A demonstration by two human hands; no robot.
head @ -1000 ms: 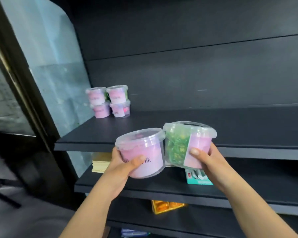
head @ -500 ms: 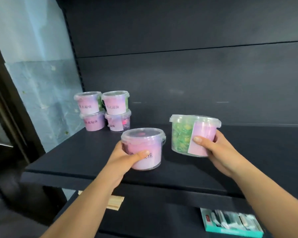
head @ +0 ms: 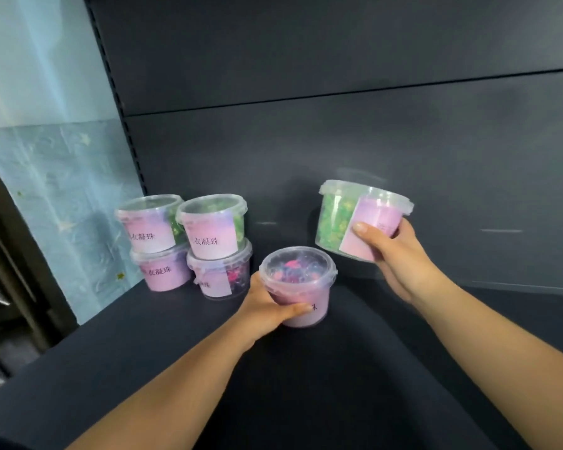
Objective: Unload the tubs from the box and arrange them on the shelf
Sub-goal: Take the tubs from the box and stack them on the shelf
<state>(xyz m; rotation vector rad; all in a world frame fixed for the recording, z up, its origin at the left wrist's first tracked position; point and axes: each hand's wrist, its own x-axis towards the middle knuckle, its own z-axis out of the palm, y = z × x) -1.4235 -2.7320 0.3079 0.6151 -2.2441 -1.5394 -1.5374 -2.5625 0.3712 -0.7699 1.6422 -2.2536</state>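
The pink tub (head: 298,280) sits upright and seems to rest on the dark shelf (head: 127,352). The left hand (head: 264,303) has it in a closed grip, thumb curled across the front and fingers round the far side. Half a second ago it was near the front edge; it is now deeper in, just beside the stacked tubs (head: 189,245), close to the lower right one, though I cannot tell whether they touch. That stack is two wide and two high, against the back corner, with pink-labelled tubs below and two showing green beads on top, and it has not shifted. The green tub (head: 338,219) is in the right hand (head: 397,254), thumb pressed on its pink label and fingers wrapped behind, a full firm grip. Earlier it stood level and low over the shelf; now it is lifted clear, tipped towards the left, and close to the grey back panel (head: 306,151). Left of the stack hangs a pale blue crinkled sheet (head: 56,196). The lower shelves seen before are out of view.
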